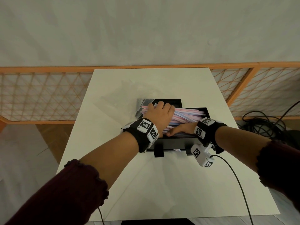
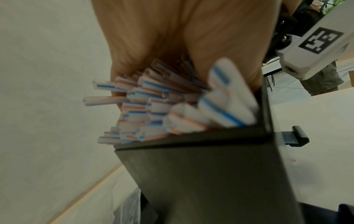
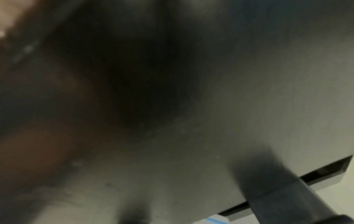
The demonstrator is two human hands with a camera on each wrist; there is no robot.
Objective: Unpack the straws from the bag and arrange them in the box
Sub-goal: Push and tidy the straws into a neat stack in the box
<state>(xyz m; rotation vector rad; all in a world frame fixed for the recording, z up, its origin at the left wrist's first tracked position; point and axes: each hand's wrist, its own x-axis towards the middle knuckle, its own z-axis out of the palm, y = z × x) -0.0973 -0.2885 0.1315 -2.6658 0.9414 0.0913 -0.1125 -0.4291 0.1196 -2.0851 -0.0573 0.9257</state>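
A black box point(image 1: 175, 142) stands mid-table, piled with pink, blue and white striped straws point(image 1: 186, 113). My left hand point(image 1: 159, 111) lies over the left part of the bundle with its fingers curled round it. In the left wrist view the palm point(image 2: 191, 37) wraps the straws point(image 2: 157, 106), whose cut ends stick out above the box wall point(image 2: 210, 174). My right hand point(image 1: 178, 129) reaches in along the near wall, its fingers stretched leftwards against the straws. The crumpled clear bag point(image 1: 141, 105) lies just left of the box. The right wrist view is dark and blurred, showing only the box wall point(image 3: 249, 106).
A second black tray or lid point(image 1: 172, 102) sits right behind the box. Two black clips point(image 1: 159, 151) jut from the box's front. The white table point(image 1: 146, 184) has an orange lattice fence point(image 1: 40, 95) behind it. Black cables point(image 1: 263, 125) coil on the floor at the right.
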